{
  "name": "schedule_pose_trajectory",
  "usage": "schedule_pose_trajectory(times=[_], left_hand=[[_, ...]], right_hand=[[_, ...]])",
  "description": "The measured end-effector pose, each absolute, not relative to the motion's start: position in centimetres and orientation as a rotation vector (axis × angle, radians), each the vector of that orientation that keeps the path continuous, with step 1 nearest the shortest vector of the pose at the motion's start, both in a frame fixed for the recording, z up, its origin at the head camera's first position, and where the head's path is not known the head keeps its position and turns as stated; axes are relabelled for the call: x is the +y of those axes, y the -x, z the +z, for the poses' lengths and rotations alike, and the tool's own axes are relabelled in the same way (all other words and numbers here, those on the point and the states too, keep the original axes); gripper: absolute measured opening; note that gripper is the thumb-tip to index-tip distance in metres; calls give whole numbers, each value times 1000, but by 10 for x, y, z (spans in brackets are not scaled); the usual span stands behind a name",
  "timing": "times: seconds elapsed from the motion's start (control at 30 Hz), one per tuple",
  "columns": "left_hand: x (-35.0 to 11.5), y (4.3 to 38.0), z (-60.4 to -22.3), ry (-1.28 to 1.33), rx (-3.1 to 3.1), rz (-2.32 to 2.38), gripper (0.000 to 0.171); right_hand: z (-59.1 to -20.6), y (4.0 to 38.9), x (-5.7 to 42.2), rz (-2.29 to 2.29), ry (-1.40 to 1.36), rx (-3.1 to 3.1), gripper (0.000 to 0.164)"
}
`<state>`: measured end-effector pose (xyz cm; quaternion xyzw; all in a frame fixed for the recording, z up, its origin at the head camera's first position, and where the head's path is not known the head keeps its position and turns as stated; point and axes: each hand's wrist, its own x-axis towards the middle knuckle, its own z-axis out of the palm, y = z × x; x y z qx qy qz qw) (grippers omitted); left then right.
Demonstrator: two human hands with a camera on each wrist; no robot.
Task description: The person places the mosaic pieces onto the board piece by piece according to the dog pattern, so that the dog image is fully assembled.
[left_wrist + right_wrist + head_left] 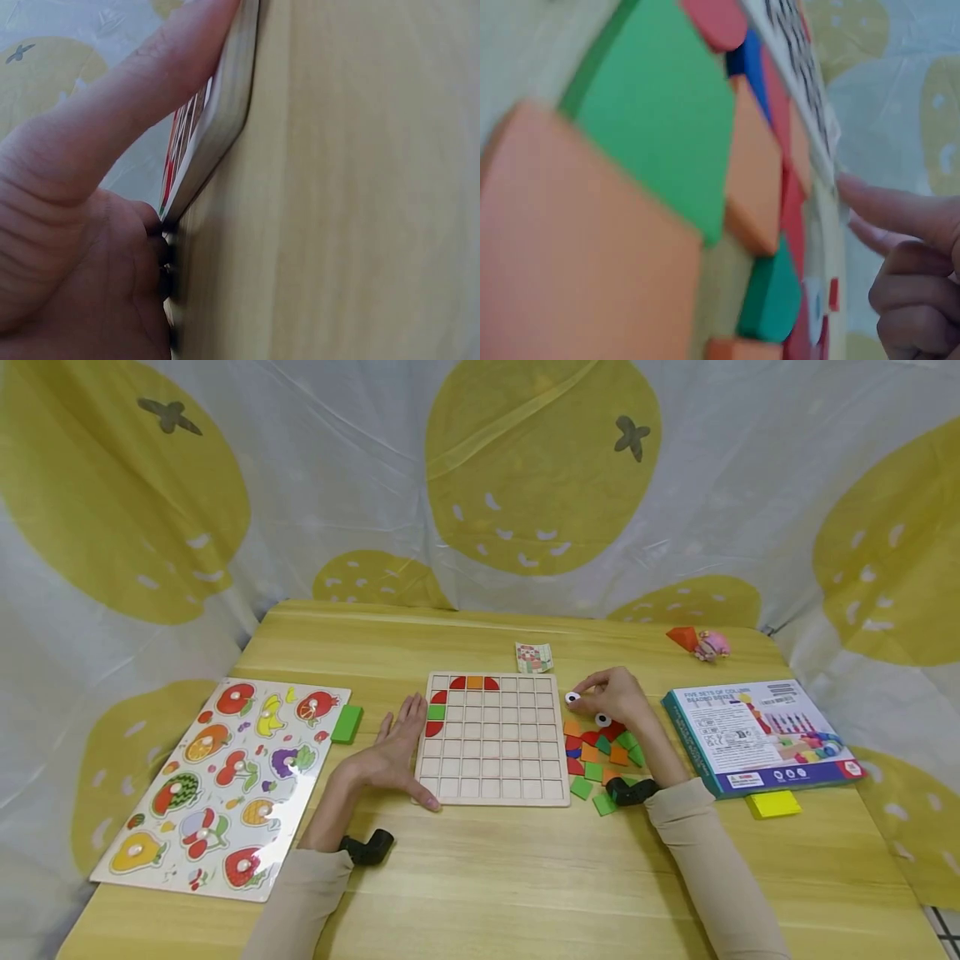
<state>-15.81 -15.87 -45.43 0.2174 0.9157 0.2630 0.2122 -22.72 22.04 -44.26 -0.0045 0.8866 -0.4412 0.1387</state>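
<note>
My left hand (386, 758) lies with straight, spread fingers along the left edge of a wooden grid board (510, 747); in the left wrist view the thumb (142, 97) rests against the board's edge. Beside the board's upper right corner, my right hand (621, 697) pinches a round white eye piece (572, 697) with a black pupil. A second eye piece (603, 720) lies under that hand. On the board, red rounded pieces flank an orange square (475, 682) in the top row and a green square (436, 712) in the left column.
Loose coloured tiles (592, 772) lie right of the board. A small pattern card (533, 657) sits behind it. A fruit puzzle (217, 793) and green block (347, 725) stand left; a boxed toy (757, 735), yellow block (774, 804) and pink figurine (711, 645) are right.
</note>
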Motion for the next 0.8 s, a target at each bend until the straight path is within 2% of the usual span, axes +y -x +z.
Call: schedule_pose_trajectory(times=[0.2, 0.47, 0.8], left_hand=[[-160, 158, -455, -588, 2544, 727, 158], [-156, 159, -457, -609, 2548, 725, 156], [-159, 158, -456, -587, 2550, 713, 156]], right_hand=[[-434, 229, 168, -1329, 198, 2501, 18], [-445, 239, 88, -1336, 330, 2476, 19], [-448, 249, 59, -1322, 342, 2499, 21]])
